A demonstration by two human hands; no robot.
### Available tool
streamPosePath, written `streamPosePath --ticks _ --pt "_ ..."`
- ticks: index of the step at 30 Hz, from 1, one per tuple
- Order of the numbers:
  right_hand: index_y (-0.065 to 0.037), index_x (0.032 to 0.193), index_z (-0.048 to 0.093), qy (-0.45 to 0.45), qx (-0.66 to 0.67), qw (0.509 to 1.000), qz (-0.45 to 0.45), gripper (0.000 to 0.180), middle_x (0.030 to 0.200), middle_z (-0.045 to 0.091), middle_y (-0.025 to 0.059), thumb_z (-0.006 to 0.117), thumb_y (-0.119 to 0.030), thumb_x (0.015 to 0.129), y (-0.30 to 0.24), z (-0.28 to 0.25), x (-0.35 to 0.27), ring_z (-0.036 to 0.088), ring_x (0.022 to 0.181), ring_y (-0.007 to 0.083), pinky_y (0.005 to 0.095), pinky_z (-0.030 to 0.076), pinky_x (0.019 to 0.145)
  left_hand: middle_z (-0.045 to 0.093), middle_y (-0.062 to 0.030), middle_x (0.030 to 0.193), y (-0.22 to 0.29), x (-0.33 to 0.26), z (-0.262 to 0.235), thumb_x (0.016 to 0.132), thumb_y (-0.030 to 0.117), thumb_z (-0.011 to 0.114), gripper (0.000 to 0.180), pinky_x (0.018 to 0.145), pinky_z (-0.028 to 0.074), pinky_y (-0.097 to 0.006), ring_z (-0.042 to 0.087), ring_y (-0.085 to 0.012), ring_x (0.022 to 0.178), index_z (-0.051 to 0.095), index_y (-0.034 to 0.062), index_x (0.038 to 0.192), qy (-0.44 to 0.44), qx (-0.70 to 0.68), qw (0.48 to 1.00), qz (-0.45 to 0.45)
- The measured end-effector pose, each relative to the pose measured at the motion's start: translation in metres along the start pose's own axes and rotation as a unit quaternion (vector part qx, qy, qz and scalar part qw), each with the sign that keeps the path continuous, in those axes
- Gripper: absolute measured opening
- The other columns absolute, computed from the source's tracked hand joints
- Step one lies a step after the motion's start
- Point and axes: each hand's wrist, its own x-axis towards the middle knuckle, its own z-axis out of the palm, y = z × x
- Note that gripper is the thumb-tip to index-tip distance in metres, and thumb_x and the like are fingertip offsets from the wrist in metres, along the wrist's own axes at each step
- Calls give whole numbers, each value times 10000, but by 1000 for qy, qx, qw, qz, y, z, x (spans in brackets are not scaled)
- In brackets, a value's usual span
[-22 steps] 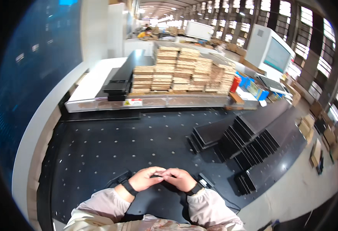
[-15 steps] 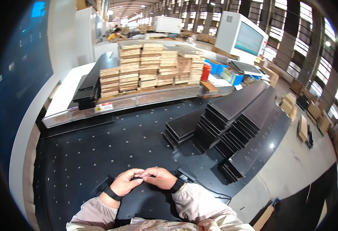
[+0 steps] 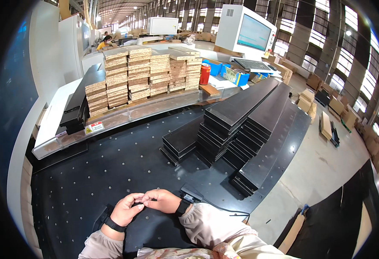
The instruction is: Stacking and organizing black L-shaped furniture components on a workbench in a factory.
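Observation:
My left hand [image 3: 128, 210] and my right hand [image 3: 163, 201] meet at their fingertips low over the black table [image 3: 98, 170]. The fingers of both are loosely curved, with the thumbs apart from them, and I see nothing held. Each wrist wears a black strap; beside the right one is a small dark device [image 3: 192, 193] with a cable. Ahead and to the right lie stacks of long dark panels [image 3: 241, 103], the nearest things beyond my right hand.
Stacks of cut particle board [image 3: 138, 75] stand on a ledge at the back, beside a red can [image 3: 205, 74] and blue boxes [image 3: 235, 77]. A monitor [image 3: 254, 34] and keyboard [image 3: 253, 64] are at the back right. A person [image 3: 105, 42] in yellow is far off.
The view has turned slightly to the right, so the stacks and ledge sit further left in it. My hands stay together at the fingertips.

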Motion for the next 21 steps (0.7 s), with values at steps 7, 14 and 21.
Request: streamPosePath --ticks 7,14,21 --pt "-25 862 611 6 -3 1000 -8 61 832 657 99 625 -81 844 1 1 0 649 798 233 315 495 710 593 -84 1128 0 0 0 847 44 606 374 942 429 -311 554 -160 1053 516 -17 1204 0 7 1000 0" --pt "-24 856 611 -3 -2 1000 9 70 827 657 101 619 -93 848 0 0 -1 647 794 233 321 493 708 597 -75 1119 2 0 1 847 44 605 366 936 432 -306 558 -155 1043 524 -11 1199 -2 9 1000 3" --pt "-31 855 612 -1 -7 1000 12 70 832 660 102 620 -99 850 -1 1 0 649 796 236 323 492 710 594 -48 1107 7 -1 4 830 20 604 364 953 407 -300 546 -143 1042 538 19 1189 -1 0 1000 -8"
